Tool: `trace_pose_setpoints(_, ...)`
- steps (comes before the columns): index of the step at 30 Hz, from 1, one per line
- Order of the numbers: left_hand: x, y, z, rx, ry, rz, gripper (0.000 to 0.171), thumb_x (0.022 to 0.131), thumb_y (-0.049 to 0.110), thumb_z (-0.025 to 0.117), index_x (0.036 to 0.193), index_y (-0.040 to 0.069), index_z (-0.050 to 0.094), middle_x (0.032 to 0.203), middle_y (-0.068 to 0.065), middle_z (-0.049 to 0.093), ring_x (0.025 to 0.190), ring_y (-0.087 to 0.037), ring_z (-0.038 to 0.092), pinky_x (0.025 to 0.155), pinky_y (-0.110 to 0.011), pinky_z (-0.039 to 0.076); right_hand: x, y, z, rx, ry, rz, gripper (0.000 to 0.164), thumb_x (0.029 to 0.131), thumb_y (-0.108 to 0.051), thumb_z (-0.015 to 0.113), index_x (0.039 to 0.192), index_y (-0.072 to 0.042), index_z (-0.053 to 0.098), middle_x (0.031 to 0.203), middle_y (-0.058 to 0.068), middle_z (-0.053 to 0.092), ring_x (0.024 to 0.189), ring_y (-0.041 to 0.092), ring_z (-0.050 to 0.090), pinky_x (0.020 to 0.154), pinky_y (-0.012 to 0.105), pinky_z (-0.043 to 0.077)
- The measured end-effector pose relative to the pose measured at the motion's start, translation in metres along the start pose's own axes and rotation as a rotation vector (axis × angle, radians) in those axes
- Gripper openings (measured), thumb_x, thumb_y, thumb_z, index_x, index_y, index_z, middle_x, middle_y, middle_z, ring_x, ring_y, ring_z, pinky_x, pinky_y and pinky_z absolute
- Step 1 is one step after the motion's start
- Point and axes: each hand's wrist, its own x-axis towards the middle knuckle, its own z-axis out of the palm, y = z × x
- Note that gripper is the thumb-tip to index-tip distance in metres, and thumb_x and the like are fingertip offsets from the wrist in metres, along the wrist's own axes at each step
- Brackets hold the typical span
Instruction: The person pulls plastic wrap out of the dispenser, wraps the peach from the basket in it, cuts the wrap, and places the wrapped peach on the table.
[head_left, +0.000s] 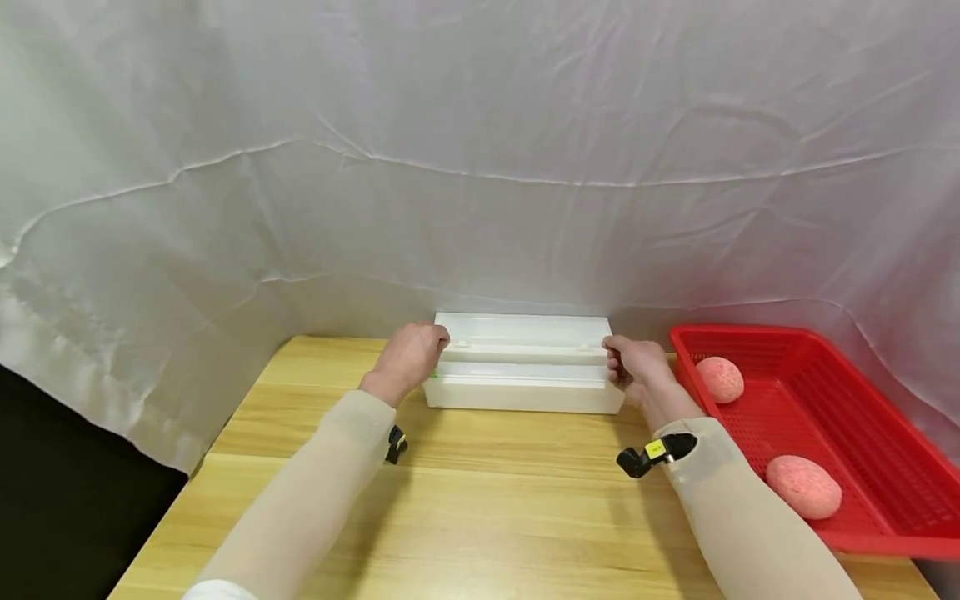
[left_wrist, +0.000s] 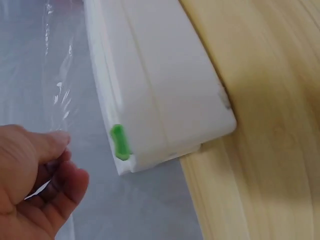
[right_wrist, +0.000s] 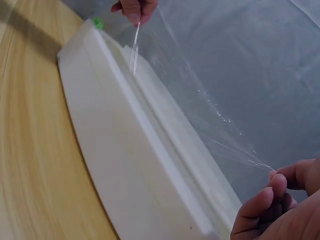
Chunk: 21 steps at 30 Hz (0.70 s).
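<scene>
Between my two hands stretches a sheet of clear cling film (right_wrist: 215, 107), drawn up from a long white cling film dispenser (head_left: 525, 397). My left hand (head_left: 412, 357) pinches one corner between thumb and fingers, above the dispenser's left end. At the opposite end, the fingertips of my right hand (head_left: 641, 367) pinch the other corner, where the film gathers into creases in the right wrist view. The dispenser's lid (head_left: 525, 327) stands tilted back behind its body. A small green piece (left_wrist: 120, 142) sits at the left end of the dispenser.
A red plastic basket (head_left: 870, 546) stands to the right on the wooden table (head_left: 495, 517), close to my right forearm. Inside it lie two pink speckled oval objects (head_left: 720, 379). Behind the dispenser hangs a pale grey cloth (head_left: 525, 233).
</scene>
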Motion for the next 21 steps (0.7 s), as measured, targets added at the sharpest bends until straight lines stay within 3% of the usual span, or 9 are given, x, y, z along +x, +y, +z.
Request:
trace_pose_setpoints(2,0.000,0.001,-0.002,-0.007,0.080,-0.010,0.017,0.105,0.005,0.061,0.100,0.006,0.078,0.092,-0.007,0.075,0.087,-0.022,0.070,0.080,-0.034,0.059,-0.003,-0.003,0.001,0.052,0.000,-0.006,0.019,0.107,-0.025,0.062,0.110,-0.006,0.064,0.073,-0.003,0.057,0.064,0.009,0.051,0.059,0.018,0.050)
trace_pose_setpoints(5,-0.001,0.004,-0.005,-0.030,0.161,-0.029,0.016,0.105,0.007,0.063,0.109,0.005,0.078,0.105,-0.011,0.079,0.098,-0.027,0.076,0.087,-0.040,0.062,-0.007,-0.007,0.001,0.129,0.005,-0.011,0.015,0.106,-0.023,0.064,0.101,-0.009,0.066,0.072,-0.004,0.057,0.062,0.007,0.051,0.057,0.018,0.049)
trace_pose_setpoints(12,-0.004,0.014,-0.013,-0.069,0.271,-0.057,0.020,0.108,0.015,0.061,0.113,0.004,0.077,0.105,-0.012,0.079,0.095,-0.029,0.076,0.085,-0.041,0.063,-0.020,-0.017,0.004,0.251,0.007,-0.027,0.015,0.106,-0.024,0.065,0.098,-0.012,0.068,0.076,-0.004,0.060,0.065,0.007,0.051,0.056,0.018,0.048)
trace_pose_setpoints(21,-0.009,0.026,-0.028,-0.122,0.382,-0.063,0.018,0.107,0.017,0.063,0.110,0.005,0.077,0.107,-0.012,0.079,0.100,-0.030,0.076,0.088,-0.043,0.062,-0.036,-0.026,0.001,0.307,0.003,-0.103,0.019,0.105,-0.025,0.067,0.092,-0.013,0.075,0.080,-0.001,0.062,0.070,0.012,0.052,0.060,0.019,0.051)
